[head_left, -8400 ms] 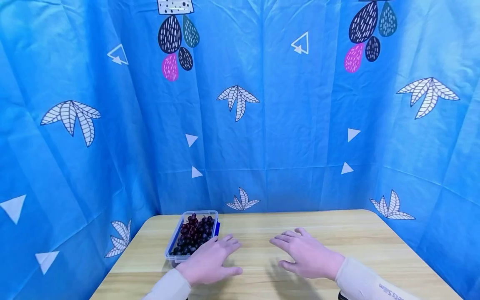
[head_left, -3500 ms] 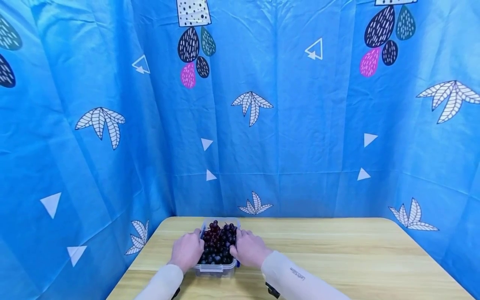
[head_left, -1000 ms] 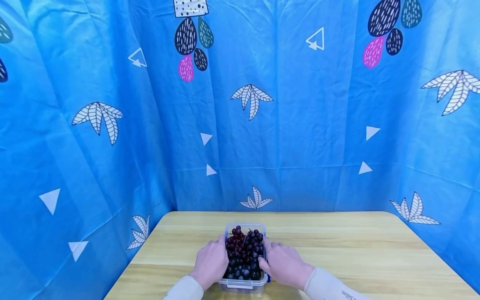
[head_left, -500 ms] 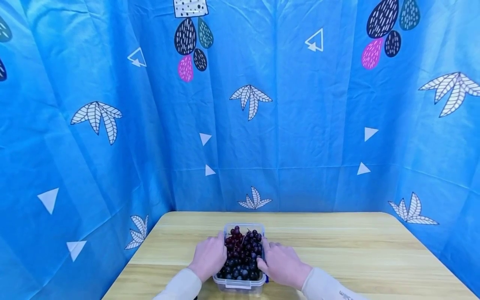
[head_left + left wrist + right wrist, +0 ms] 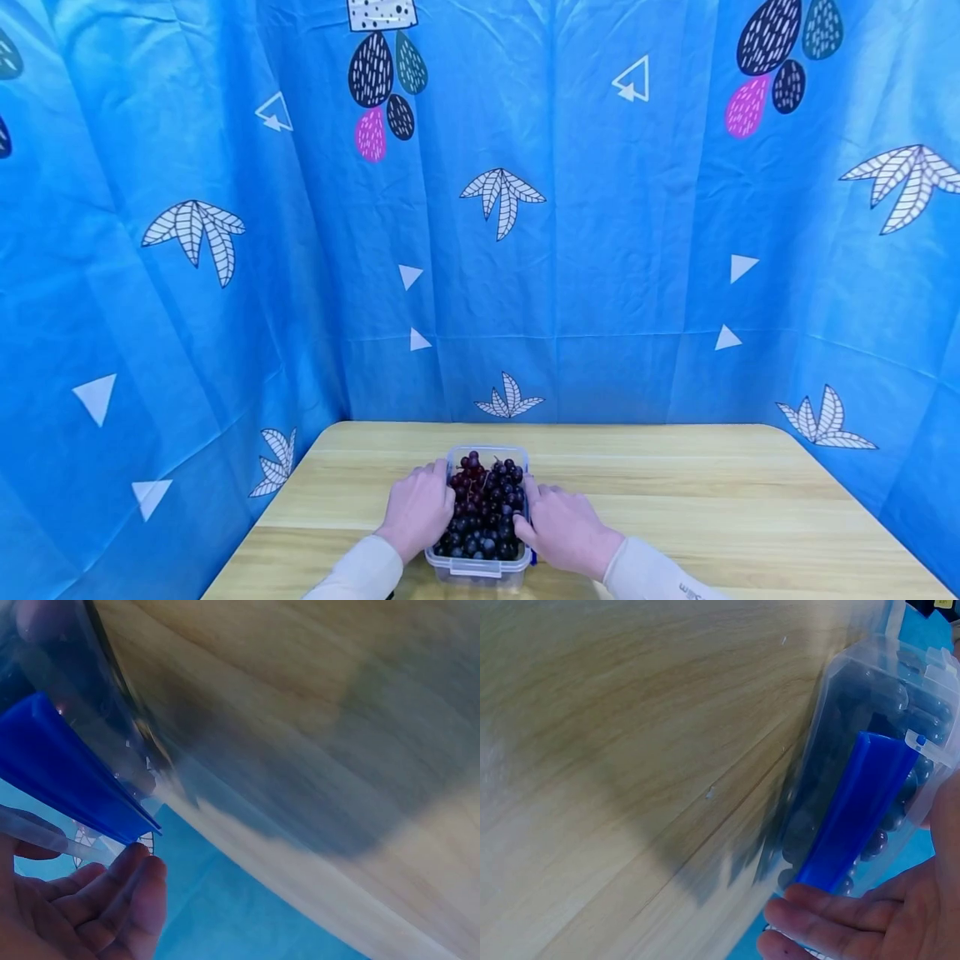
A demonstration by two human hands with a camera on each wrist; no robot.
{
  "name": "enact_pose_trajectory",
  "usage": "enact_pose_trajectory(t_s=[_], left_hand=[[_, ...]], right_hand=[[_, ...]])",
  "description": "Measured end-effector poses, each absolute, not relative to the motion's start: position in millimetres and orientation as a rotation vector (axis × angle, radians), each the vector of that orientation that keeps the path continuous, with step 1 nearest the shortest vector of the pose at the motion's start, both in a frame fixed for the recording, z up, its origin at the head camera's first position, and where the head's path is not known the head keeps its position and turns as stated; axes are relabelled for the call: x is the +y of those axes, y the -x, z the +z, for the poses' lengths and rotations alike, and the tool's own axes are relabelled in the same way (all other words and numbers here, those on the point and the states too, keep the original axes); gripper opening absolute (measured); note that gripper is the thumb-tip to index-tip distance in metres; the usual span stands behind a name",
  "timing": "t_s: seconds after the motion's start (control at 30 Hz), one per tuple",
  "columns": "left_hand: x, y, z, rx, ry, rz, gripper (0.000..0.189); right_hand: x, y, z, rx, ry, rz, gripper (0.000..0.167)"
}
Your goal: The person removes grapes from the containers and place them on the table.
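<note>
A clear plastic food container (image 5: pixel 469 568) full of dark red and black grapes (image 5: pixel 486 512) stands near the middle of the table. From its left side my left hand (image 5: pixel 417 510) grips the rim; in the left wrist view its fingertips (image 5: pixel 135 855) reach the end of a blue side latch (image 5: pixel 60 761). On the opposite side my right hand (image 5: pixel 566 527) holds the rim, its thumb lying over the top edge by the grapes. The right wrist view has the fingers (image 5: pixel 802 919) against the lower end of the other blue latch (image 5: pixel 859 810). No lid sits on the container.
The light wooden table (image 5: pixel 675 483) has rounded far corners. A blue patterned curtain (image 5: pixel 600 250) hangs behind it and along both sides.
Earlier the container stood at the far left with both hands off it. Both hands then took its sides and it moved right to the middle. During the last half second it hardly moves.
</note>
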State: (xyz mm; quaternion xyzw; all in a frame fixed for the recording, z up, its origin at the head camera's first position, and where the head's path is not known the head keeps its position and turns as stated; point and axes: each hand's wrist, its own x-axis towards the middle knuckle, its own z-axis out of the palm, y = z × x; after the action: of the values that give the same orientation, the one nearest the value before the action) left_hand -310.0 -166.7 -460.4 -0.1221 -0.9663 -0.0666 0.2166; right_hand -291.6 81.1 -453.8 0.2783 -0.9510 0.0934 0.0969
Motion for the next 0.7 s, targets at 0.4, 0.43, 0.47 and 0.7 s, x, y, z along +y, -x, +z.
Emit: enact_pose_trajectory(t_s=[0.4, 0.43, 0.47, 0.7], left_hand=[[-164.9, 308.5, -463.0, -2.697, 0.314, -0.252, 0.041], [-164.9, 308.6, -463.3, -2.699, 0.314, -0.257, 0.042], [-164.9, 308.5, -463.6, -2.702, 0.315, -0.259, 0.042], [-163.9, 306.6, -464.0, -2.709, 0.321, -0.274, 0.042]], right_hand=[[82.7, 287.0, -450.9, -2.801, -0.815, 0.294, 0.07], [82.9, 286.9, -451.1, -2.801, -0.815, 0.296, 0.07], [83.2, 286.9, -451.3, -2.802, -0.816, 0.298, 0.07], [84.8, 286.8, -451.4, -2.82, -0.823, 0.319, 0.069]])
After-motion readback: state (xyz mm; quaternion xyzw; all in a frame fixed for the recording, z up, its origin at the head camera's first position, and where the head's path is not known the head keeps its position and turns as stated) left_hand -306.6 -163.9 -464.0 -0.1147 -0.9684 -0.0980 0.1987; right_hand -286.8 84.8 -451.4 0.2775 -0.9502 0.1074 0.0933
